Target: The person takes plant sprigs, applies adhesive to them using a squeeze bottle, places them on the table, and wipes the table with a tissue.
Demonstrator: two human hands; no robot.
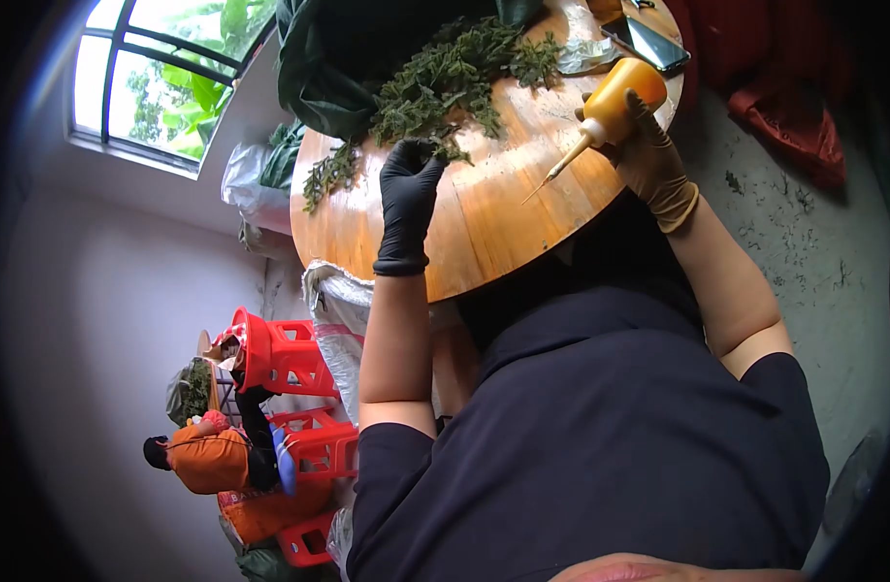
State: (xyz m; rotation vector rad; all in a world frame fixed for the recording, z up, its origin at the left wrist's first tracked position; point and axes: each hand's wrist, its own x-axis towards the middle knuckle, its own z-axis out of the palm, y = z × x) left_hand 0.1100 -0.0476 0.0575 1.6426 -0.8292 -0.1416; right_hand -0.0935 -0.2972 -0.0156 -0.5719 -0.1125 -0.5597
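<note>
My left hand (408, 204), in a black glove, is closed at the near side of a pile of green artificial-looking sprigs (445, 82). Its fingertips pinch a small green sprig (452, 152). On the right, my right hand (650, 160) wears a tan glove and grips a yellow squeeze bottle (624, 100). The bottle is tilted, its long thin nozzle (568, 158) pointing down and left over the round wooden table (503, 228). Nozzle and sprig are apart.
A dark green sack (323, 73) stands at the table's back left. A phone (648, 44) and a clear plastic wrapper (587, 55) lie at the back right. Red stools (299, 359) and another person in orange (210, 456) are at lower left. Red cloth (789, 126) hangs at right.
</note>
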